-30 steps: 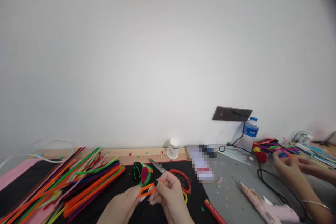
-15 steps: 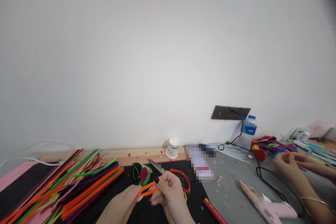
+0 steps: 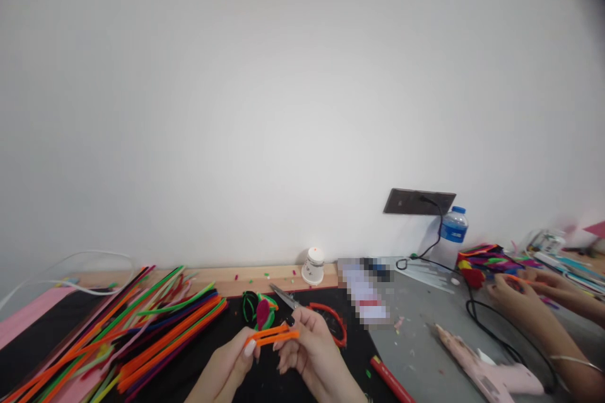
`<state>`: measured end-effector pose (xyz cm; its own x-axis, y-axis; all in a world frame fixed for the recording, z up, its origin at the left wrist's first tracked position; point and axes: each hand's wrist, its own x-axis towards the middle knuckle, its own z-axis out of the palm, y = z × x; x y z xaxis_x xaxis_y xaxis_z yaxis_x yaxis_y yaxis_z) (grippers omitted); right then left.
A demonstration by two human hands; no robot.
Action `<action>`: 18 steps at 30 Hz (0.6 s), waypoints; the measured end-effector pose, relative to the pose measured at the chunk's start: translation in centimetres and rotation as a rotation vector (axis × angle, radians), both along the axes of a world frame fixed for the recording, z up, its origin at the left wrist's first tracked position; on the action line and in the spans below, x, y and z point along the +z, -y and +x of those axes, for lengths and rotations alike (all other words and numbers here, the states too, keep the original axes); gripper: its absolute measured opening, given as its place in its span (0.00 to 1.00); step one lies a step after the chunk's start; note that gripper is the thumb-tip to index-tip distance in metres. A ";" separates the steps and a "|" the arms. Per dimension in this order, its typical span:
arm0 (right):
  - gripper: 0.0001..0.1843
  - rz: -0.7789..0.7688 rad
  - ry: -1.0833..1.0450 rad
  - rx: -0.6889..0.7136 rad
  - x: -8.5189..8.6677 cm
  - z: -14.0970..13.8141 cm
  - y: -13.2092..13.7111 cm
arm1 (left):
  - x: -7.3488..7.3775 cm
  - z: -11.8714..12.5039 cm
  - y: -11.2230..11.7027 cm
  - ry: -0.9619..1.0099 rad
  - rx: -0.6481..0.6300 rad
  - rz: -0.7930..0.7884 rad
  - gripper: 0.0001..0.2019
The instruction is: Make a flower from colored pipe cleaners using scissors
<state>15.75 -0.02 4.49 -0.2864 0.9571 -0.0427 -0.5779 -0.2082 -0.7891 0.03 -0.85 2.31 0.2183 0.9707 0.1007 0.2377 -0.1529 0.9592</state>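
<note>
Both my hands meet low in the middle of the view over a black mat (image 3: 42, 337). My left hand (image 3: 227, 362) pinches the left end of a bent orange pipe cleaner (image 3: 271, 335), folded into two near-parallel strands. My right hand (image 3: 312, 352) grips the same piece from the right, fingers curled round it. Just behind my hands lie red-handled scissors (image 3: 312, 312) and a small green, black and dark-pink pipe-cleaner shape (image 3: 259, 312).
A big spread of coloured pipe cleaners (image 3: 142, 327) lies at left. A paper cup (image 3: 312, 266) stands by the wall. At right another person's hands (image 3: 520, 299) work beside a water bottle (image 3: 452, 233), a black cable (image 3: 486, 327), a pink glue gun (image 3: 486, 374) and a red pencil (image 3: 390, 381).
The orange pipe cleaner has flattened from a narrow loop into two close strands and my hands have shifted slightly right. The other person's hands moved lower on the table.
</note>
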 end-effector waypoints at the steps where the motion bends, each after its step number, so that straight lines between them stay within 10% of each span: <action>1: 0.18 0.005 0.010 -0.019 -0.1 -0.1 -0.1 | -0.5 0.0 -0.3 0.035 0.004 -0.069 0.23; 18: 0.15 0.216 0.247 -0.058 -0.6 -0.8 0.2 | -2.4 0.2 -1.1 0.430 0.033 -0.401 0.25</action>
<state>14.95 -0.27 3.93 -0.2374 0.9660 0.1021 -0.3695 0.0074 -0.9292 0.21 0.23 -0.12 0.2080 0.9569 -0.2024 -0.1873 0.2421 0.9520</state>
